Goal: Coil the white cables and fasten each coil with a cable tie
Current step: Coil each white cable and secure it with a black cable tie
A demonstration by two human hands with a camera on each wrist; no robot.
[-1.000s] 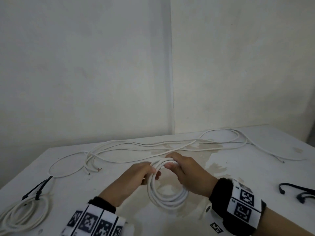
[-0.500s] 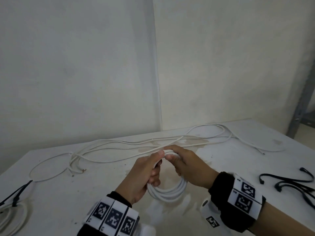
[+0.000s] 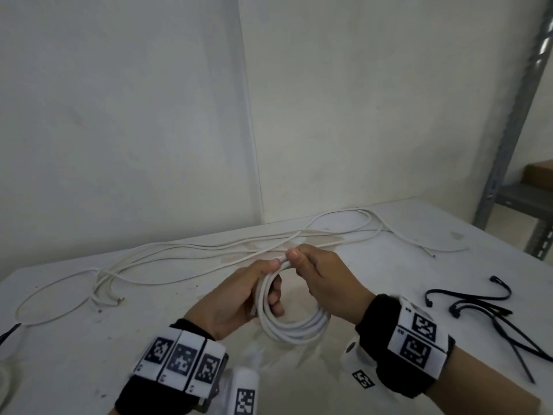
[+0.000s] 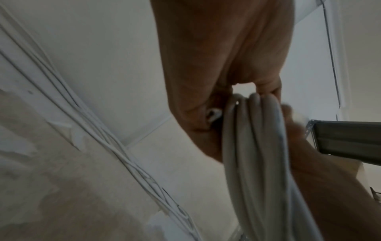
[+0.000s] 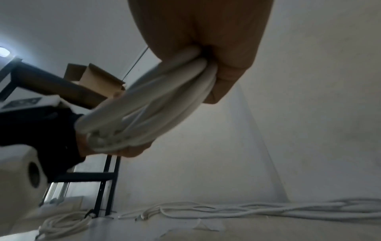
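Observation:
A white cable coil (image 3: 294, 329) of several loops is held up just above the white table (image 3: 389, 265) between both hands. My left hand (image 3: 239, 298) grips the coil's left side, fingers curled through the loop, as the left wrist view shows on the coil (image 4: 255, 146). My right hand (image 3: 326, 277) pinches the coil's top, thumb against fingers, and the right wrist view shows the coil (image 5: 160, 101) clamped there. Loose white cables (image 3: 185, 253) lie stretched across the far part of the table. Black cable ties (image 3: 490, 313) lie to the right.
A tied white coil (image 5: 63, 225) sits at the table's far left with a black tie on it. A grey metal shelf (image 3: 514, 181) holding a cardboard box stands at the right. White walls meet in a corner behind the table.
The coil has been lifted and tilted more upright. My left hand slid its fingers through the loop and now grips its left side. The view has turned right, bringing the ties and shelf in.

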